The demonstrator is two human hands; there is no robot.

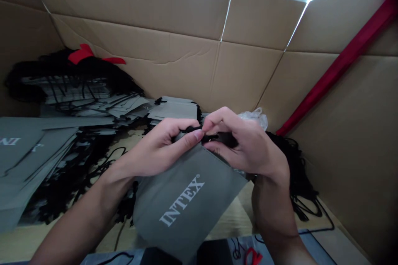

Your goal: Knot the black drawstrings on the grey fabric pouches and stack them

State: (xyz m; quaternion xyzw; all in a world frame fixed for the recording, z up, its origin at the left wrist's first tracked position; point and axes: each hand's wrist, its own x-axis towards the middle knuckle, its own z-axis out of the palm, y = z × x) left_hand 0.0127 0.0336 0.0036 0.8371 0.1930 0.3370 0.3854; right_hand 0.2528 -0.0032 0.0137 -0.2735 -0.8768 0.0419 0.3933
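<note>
A grey fabric drawstring bag (183,211) with white INTEX lettering hangs tilted in front of me. At its top edge, my left hand (161,144) pinches the fabric, thumb on the near side. Fingertips meeting the left thumb, my right hand (248,142) is closed at the bag's upper corner on a black cord (211,137). Part of the cord is hidden behind the fingers, so its exact path through the bag cannot be made out.
Grey bags with black cords lie in a large pile (37,140) at left, with another stack (174,109) behind my hands. Black cords (295,165) heap at right, near clear plastic (258,117). Cardboard walls (174,45) enclose the table; a red strip (338,66) slants down the right one.
</note>
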